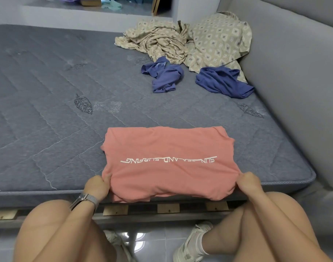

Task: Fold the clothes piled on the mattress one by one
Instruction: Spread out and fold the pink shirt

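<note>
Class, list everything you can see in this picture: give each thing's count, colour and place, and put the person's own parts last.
pink T-shirt: one, pink with white lettering, part folded at the mattress's near edge
blue garments: two, blue, crumpled at far right
patterned cloths: beige with diamonds, heaped at the far right corner; count unclear
mattress: one, grey-blue, quilted
wooden slats: light wood, under the mattress
left hand: grips the shirt's near left corner; watch on wrist
right hand: grips the near right corner

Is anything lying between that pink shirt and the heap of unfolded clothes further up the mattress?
Nothing visible. Bare mattress separates the pink shirt, held by the left hand and right hand, from the blue garments and patterned pile.
</note>
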Action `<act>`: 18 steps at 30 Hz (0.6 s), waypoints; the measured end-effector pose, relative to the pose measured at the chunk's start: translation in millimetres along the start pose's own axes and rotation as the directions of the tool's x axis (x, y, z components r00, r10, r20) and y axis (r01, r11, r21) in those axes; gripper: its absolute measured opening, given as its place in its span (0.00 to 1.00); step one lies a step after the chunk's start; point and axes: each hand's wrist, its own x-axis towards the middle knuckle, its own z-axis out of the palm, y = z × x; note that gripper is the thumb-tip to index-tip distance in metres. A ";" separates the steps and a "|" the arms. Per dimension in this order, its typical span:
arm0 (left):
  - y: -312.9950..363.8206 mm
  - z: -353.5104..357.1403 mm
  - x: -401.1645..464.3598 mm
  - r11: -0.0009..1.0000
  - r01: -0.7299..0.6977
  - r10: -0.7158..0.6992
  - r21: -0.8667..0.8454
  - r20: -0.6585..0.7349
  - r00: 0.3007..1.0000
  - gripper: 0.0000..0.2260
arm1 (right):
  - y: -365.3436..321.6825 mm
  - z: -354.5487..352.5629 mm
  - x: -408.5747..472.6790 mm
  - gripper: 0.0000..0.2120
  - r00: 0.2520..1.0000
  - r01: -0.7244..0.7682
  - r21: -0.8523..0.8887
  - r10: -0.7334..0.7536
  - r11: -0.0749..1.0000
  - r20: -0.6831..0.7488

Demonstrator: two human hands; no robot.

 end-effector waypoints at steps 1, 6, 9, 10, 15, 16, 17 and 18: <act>1.5 0.4 -0.7 1.000 0.002 -0.002 -0.012 0.000 1.000 0.24 | 1.3 -1.3 -2.6 0.17 1.000 0.003 -0.033 -0.002 0.999 0.017; 4.4 -0.4 -3.8 0.945 0.009 -0.010 -0.327 -0.001 1.000 0.24 | 3.1 1.7 -18.1 0.19 0.991 0.028 -0.006 -0.026 1.000 0.131; 5.6 -4.3 -7.6 0.855 0.089 -0.042 -0.512 0.101 0.994 0.24 | 11.0 9.1 -12.0 0.30 0.974 -0.037 0.097 0.014 0.995 0.228; 5.8 -4.5 -8.3 0.858 0.104 -0.028 -0.503 0.157 0.987 0.24 | 15.1 13.3 -8.0 0.31 0.966 -0.056 0.145 0.017 0.988 0.256; 9.1 -2.9 -12.5 0.825 0.177 -0.005 -0.537 0.306 0.952 0.24 | 10.8 20.7 -26.1 0.23 0.932 -0.189 0.388 0.040 0.902 0.361; 9.9 -2.8 -11.8 0.798 0.181 -0.009 -0.575 0.288 0.958 0.24 | 9.5 22.1 -27.0 0.23 0.937 -0.184 0.415 0.033 0.891 0.347; 12.2 -3.8 -11.5 0.766 0.185 -0.014 -0.616 0.272 0.962 0.24 | 6.2 22.9 -30.3 0.24 0.954 -0.149 0.442 0.010 0.885 0.300; 13.1 -4.4 -9.3 0.720 0.189 -0.011 -0.668 0.260 0.965 0.26 | 1.3 23.3 -34.5 0.23 0.973 -0.096 0.467 -0.016 0.879 0.231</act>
